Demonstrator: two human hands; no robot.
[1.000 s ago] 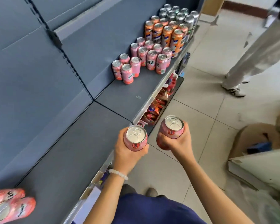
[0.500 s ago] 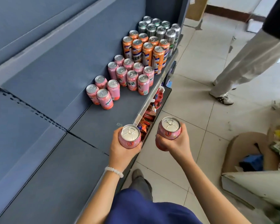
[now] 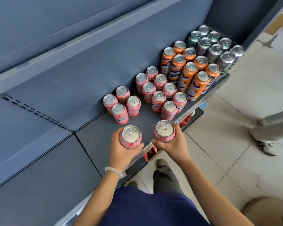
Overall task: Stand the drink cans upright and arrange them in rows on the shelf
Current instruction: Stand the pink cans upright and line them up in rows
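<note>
Your left hand [image 3: 121, 150] grips one pink can [image 3: 131, 139], your right hand [image 3: 173, 144] another [image 3: 165, 131], both upright above the shelf [image 3: 95, 139] front edge; bare shelf lies just before the pink rows [image 3: 153, 95].

Grey-blue shelf [image 3: 104, 126], running from 7 o'clock toward 1 o'clock, metal front rail along its floor-side edge. Standing upright on it: four short pink cans [image 3: 121, 105] in a two-by-two block near centre; eight more pink cans [image 3: 160, 93] sitting just beyond, toward 1 o'clock, in rows; eight tall orange cans [image 3: 189, 69] standing next in line; silver-and-green cans [image 3: 214, 46] occupying the far end at 1 o'clock. The shelf surface toward 7 o'clock is lying bare.
</note>
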